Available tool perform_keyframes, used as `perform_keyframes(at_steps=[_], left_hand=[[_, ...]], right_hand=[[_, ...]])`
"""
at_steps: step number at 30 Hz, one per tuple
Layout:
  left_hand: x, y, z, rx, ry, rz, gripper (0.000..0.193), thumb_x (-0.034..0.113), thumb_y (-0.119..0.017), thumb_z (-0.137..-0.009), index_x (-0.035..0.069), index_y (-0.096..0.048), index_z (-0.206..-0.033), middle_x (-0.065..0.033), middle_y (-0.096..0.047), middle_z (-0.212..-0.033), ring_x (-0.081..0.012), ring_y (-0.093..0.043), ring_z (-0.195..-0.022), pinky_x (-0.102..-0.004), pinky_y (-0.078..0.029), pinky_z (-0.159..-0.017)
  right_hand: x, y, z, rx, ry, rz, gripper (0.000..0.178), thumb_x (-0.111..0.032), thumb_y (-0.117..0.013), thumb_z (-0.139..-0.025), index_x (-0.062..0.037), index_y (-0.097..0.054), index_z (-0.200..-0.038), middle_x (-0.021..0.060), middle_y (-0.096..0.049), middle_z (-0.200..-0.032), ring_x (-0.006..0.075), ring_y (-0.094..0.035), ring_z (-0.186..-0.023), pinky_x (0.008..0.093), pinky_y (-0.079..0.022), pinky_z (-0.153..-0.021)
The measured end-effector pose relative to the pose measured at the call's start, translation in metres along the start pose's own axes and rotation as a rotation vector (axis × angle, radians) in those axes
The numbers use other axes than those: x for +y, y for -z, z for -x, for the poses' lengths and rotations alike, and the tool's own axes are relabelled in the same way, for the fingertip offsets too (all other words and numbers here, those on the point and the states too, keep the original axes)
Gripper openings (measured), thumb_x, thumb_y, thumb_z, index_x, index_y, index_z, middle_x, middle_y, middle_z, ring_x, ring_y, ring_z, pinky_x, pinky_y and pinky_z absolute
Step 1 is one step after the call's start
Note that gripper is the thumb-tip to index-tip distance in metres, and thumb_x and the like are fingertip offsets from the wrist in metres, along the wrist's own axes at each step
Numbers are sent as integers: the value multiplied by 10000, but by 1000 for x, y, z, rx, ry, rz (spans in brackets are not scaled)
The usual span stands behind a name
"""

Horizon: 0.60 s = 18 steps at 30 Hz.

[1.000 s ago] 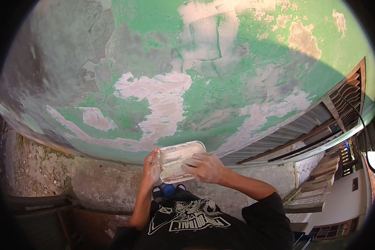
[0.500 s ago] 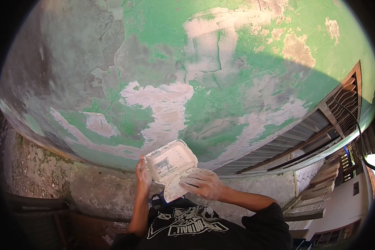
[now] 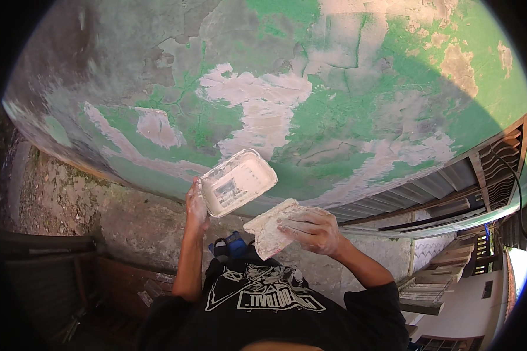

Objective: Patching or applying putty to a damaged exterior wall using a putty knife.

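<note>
My left hand (image 3: pixel 197 206) grips the left side of a shallow white plastic tub (image 3: pixel 243 186), tilted so its inside shows, smeared with pale putty. In my right hand (image 3: pixel 314 230) is a flat putty spreader (image 3: pixel 270 235) coated in the same whitish stuff; the fingers lie across its face. A gap separates the spreader from the tub. Both hands are dusted white. Beyond them rises a green wall (image 3: pixel 216 126) with peeling paint, grey bare areas and a broad patch of pale filler (image 3: pixel 268 120).
To the right, a wooden-framed opening (image 3: pixel 506 155) with wavy bars sits by corrugated sheeting (image 3: pixel 433 190). A dark cable (image 3: pixel 518 187) hangs there. Worn concrete (image 3: pixel 140 225) runs along the wall's foot. Something blue (image 3: pixel 235 245) is at my feet, and a brown wooden piece (image 3: pixel 123 275) stands lower left.
The spreader has come away from the tub, toward the right and lower. The tub has moved slightly up, and my view has shifted so the wall patches sit higher and further right.
</note>
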<state>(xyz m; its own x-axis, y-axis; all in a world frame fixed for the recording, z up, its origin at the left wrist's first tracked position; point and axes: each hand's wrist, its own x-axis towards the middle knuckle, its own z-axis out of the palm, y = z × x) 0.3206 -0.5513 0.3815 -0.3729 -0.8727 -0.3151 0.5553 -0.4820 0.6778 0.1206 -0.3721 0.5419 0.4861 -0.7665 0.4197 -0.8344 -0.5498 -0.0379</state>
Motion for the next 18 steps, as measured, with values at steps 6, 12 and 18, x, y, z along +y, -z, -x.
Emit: perform_keyframes(at_steps=[6, 12, 18], left_hand=[[4, 11, 1, -66, -115, -66, 500, 405, -384, -1026, -46, -532, -1183, -132, -640, -1035, -193, -654, -856, -336, -563, -785], [-11, 12, 11, -78, -43, -122, 492, 427, -408, -1017, -25, -575, -1114, -98, -650, -979, -170, -642, -824, -315, -554, -758], [-25, 9, 6, -9, -61, -229, 486, 440, -419, -1012, -5, -592, -1101, -77, -654, -949, -155, -630, -783, -302, -536, -718]], right_hand=[[23, 43, -14, 127, -116, 102, 464, 42, -627, -596, -96, -702, -1032, 75, -716, -990, 250, -689, -853, 332, -547, -686], [26, 131, -84, 137, 31, 477, 429, -20, -580, -688, -86, -693, -1096, 104, -679, -1107, 294, -648, -1063, 370, -540, -867], [41, 186, -148, 38, 183, 858, 455, -89, -520, -772, -116, -643, -1210, 66, -608, -1266, 261, -568, -1202, 361, -508, -944]])
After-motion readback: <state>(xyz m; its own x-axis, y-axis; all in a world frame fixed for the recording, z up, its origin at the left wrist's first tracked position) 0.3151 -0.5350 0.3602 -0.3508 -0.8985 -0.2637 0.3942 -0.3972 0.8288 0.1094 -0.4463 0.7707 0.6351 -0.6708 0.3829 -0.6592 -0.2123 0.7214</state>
